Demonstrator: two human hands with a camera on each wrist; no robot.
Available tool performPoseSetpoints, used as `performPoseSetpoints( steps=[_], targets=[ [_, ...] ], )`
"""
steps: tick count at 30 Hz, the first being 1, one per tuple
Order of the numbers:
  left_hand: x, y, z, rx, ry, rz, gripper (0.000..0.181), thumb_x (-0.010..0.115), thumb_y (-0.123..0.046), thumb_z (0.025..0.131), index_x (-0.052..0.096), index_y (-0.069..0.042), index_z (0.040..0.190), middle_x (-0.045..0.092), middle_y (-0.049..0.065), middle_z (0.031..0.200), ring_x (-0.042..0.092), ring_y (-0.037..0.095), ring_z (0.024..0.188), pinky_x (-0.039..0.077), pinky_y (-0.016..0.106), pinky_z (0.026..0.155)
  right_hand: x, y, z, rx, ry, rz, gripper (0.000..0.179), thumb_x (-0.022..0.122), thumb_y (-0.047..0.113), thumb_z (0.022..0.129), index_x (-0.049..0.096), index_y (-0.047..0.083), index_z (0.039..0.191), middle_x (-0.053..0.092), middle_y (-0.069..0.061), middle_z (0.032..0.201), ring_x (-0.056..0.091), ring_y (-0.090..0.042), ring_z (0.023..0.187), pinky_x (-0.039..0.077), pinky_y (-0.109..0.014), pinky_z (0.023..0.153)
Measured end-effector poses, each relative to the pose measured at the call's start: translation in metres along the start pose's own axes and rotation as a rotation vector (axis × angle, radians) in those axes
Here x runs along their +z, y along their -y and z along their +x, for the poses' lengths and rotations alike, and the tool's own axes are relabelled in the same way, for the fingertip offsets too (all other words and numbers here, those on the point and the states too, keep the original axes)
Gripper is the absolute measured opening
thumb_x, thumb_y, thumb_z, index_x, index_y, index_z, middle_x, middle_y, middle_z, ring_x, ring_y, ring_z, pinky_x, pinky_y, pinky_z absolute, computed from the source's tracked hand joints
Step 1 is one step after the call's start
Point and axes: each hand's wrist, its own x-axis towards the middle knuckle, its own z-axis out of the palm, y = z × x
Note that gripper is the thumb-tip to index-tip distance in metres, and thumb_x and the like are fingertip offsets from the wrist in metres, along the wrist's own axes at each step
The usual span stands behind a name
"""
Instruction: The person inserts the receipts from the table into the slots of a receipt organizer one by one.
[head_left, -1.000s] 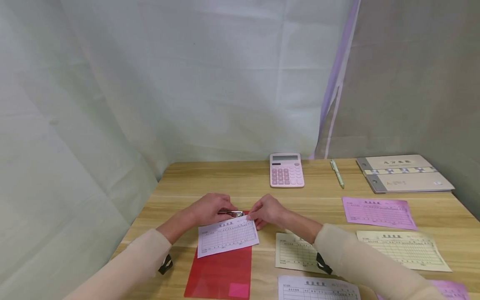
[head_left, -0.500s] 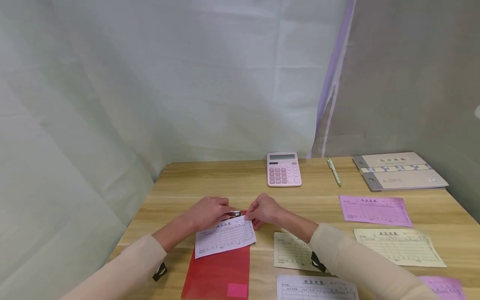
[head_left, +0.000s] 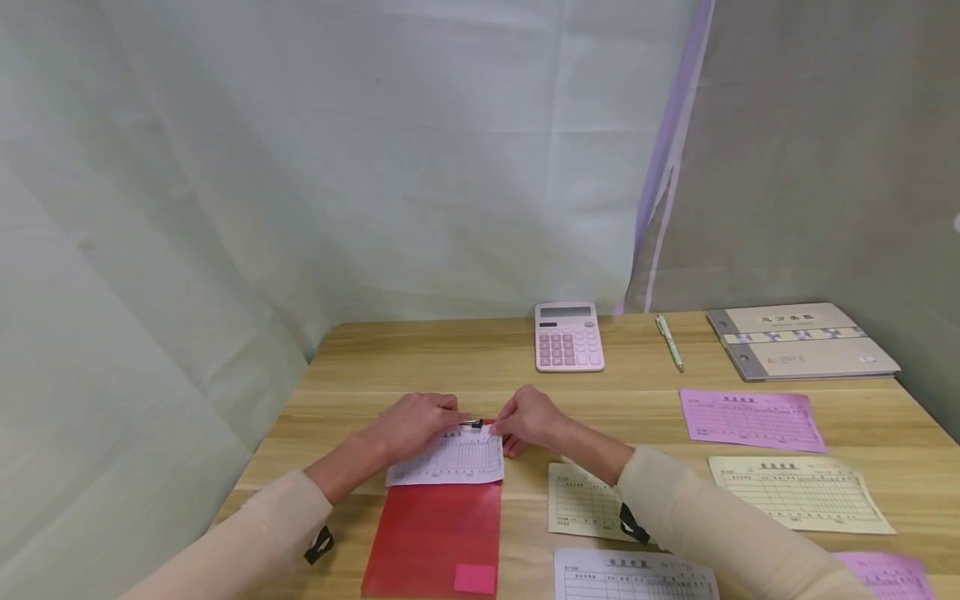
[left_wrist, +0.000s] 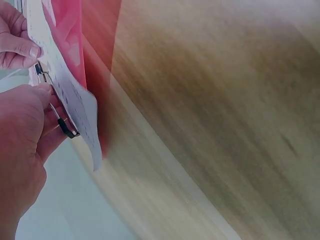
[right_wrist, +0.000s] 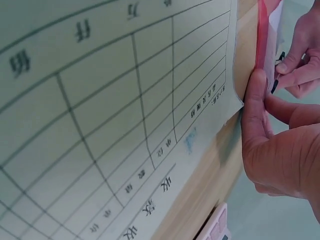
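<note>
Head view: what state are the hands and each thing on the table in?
Left hand: holding the clip
Right hand: pinching the white slip
White slip: over the red board
Red board: partly covered
Clip: open or closed unclear
Calculator: face up, display unreadable
Pen: lying down
Notebook: closed
Other slips: lying printed side up

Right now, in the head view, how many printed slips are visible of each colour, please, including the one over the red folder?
White slips: 2
Yellow slips: 2
Pink slips: 2
Total visible: 6
</note>
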Motion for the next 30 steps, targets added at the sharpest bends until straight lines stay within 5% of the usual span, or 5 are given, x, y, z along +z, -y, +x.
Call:
performPoseSetpoints(
  steps=[20, 30],
  targets=[
    [0.0073, 0.0009, -0.0025, 0.002, -0.051, -0.056, 0.029, 0.081, -0.022, 0.097, 0.081, -0.014, 0.125, 0.068, -0.002, 0.102, 0.063, 0.010, 0.082, 0.055, 0.027, 0.074, 0.0037, 0.0037, -0.0011, 0.031, -0.061, 0.015, 0.010, 0.075, -0.001, 0.096, 0.073, -0.007, 0.089, 0.071, -0.016, 0.067, 0.070, -0.019, 0.055, 0.061, -0.034, 0.059],
    [0.0089, -0.0027, -0.0031, -0.001, -0.043, 0.024, 0.032, 0.080, -0.023, 0.098, 0.079, -0.014, 0.128, 0.066, 0.000, 0.104, 0.065, 0.013, 0.086, 0.058, 0.029, 0.078, 0.0055, 0.0009, -0.0002, 0.005, -0.074, 0.010, 0.009, 0.075, -0.003, 0.096, 0.073, -0.008, 0.088, 0.072, -0.016, 0.066, 0.071, -0.021, 0.055, 0.060, -0.033, 0.056]
  ],
)
